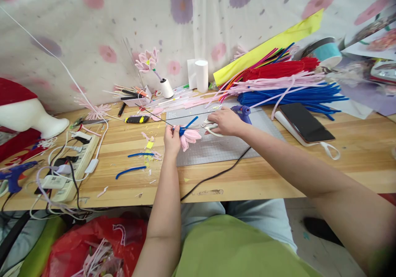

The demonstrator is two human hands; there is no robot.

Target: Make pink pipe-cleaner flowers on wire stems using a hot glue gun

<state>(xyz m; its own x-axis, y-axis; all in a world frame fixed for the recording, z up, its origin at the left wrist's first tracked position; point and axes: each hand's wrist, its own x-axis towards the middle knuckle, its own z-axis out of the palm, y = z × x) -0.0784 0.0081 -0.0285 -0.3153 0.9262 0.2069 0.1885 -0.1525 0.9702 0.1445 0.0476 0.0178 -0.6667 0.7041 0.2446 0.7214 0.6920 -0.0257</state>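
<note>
My left hand is closed round the base of a pink pipe-cleaner flower, whose petals point right. Blue pipe cleaner wraps the flower's base, and one blue end sticks up and to the right. A thin dark stem runs up and left from my fingers. In my right hand is a pair of scissors with pale handles, the blades directed left at the flower's blue base. Whether the blades touch the blue piece I cannot tell. Beneath both hands lies a grey cutting mat.
Behind my right hand sits a purple glue gun. Bundles of blue pipe cleaners and a phone are to the right. Cut blue pieces, a utility knife and a cabled power strip lie left. A black cable crosses the front.
</note>
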